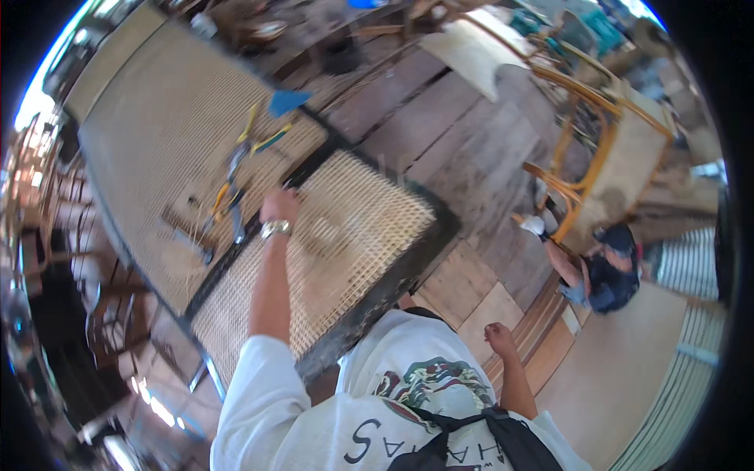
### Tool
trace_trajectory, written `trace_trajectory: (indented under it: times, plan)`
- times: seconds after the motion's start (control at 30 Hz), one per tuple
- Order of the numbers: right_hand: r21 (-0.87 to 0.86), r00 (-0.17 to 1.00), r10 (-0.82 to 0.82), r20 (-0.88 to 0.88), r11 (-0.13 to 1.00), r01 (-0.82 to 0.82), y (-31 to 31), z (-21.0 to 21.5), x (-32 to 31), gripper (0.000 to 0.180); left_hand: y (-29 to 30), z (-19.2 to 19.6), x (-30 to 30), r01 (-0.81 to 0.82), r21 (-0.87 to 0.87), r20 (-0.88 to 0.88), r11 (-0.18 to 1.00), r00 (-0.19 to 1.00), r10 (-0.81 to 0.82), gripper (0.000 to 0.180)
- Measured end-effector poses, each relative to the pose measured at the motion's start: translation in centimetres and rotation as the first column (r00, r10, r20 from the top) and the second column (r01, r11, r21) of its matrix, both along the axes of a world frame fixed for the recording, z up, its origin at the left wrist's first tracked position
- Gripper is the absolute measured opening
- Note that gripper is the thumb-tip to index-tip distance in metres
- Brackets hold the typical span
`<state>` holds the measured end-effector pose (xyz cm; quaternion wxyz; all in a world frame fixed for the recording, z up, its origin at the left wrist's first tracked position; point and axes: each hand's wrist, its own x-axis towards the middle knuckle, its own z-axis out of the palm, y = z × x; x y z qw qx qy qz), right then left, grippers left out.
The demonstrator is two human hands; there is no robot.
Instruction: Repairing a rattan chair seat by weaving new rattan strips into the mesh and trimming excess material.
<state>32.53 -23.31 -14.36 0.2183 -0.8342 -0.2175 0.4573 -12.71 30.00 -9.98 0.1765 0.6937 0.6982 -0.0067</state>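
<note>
Evidently, the left hand [279,206] is held low over a cane panel [369,208] at the dark crossbar [302,167] of its frame; its fingers are curled, but whether anything is pinched by them cannot be told through the blur. A watch [275,228] is worn on that wrist. Coarse open weave is stretched to the hand's right and below it, toward the body. Just left of the hand, a tool with orange-yellow handles [221,198] is laid on finer webbing [173,110], with a blurred dark-headed tool [188,235] farther left. Beyond the hand, pliers [239,153] and a blue piece [289,102] are seen. The right hand [499,337] is held well apart, to the right beside the body, its fingers loosely curled; whether anything is pinched cannot be told. Farther right, a wooden chair [564,188] is touched by a co-worker's white glove [532,225].
</note>
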Motion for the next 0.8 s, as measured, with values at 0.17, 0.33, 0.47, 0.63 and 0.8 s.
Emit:
trace_trajectory:
  times: [0.17, 0.33, 0.47, 0.63, 0.8]
  plan:
    - [-0.055, 0.989, 0.054, 0.137, 0.997, -0.047, -1.7, -1.6, 0.0, 0.030, 1.9, -5.5, -1.9, 0.118, 0.027, -0.278, 0.993, 0.955, -0.106, 0.027]
    - [-0.163, 0.929, 0.154, 0.335, 0.981, -0.104, -2.7, -1.7, -1.7, 0.032, -2.2, 0.7, 10.3, 0.152, 0.219, 0.244, 0.964, 0.948, -0.205, 0.033]
    - [-0.214, 0.924, 0.329, 0.195, 0.934, -0.287, -3.8, -5.0, -2.6, 0.033, -9.4, 7.3, 21.2, 0.421, 0.080, 0.328, 0.903, 0.845, -0.423, 0.033]
    - [-0.163, 0.969, 0.163, 0.187, 0.978, -0.133, -0.3, -2.1, -4.3, 0.035, -17.3, 10.4, 20.5, 0.389, 0.218, 0.503, 0.895, 0.741, -0.444, 0.049]
    - [-0.282, 0.895, 0.415, 0.166, 0.889, -0.360, 1.1, -5.3, -1.4, 0.040, -20.5, 10.3, 19.7, 0.380, 0.422, 0.402, 0.823, 0.735, -0.546, 0.047]
